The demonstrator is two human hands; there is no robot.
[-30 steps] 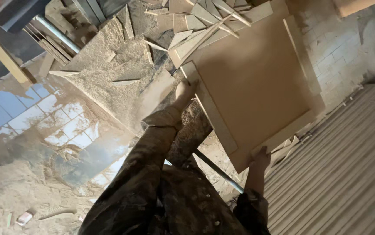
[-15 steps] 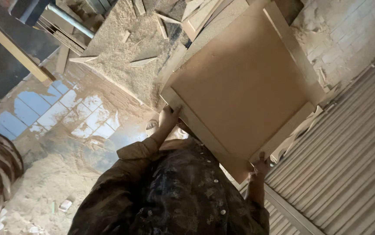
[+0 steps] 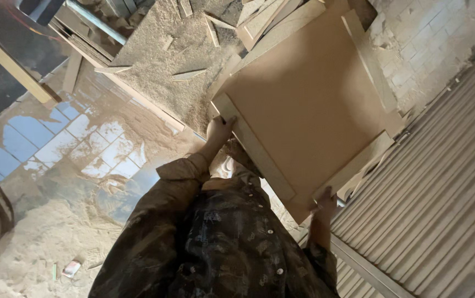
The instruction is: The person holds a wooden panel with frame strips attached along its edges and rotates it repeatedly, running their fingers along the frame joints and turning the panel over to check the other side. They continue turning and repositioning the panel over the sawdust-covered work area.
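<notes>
Board (image 3: 314, 105) (big brown fibreboard panel with strips along its edges) was out in front of me above the sawdusty floor (image 3: 44, 243). My left hand (image 3: 219, 130) clamped its near-left edge, right hand (image 3: 325, 200) gripped the bottom corner.

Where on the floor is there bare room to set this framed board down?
Free: the dusty blue tiled floor left of the left hand. Crowded: the sawdust heap with offcuts ahead, and the corrugated sheet by the right hand holding the framed board.
</notes>
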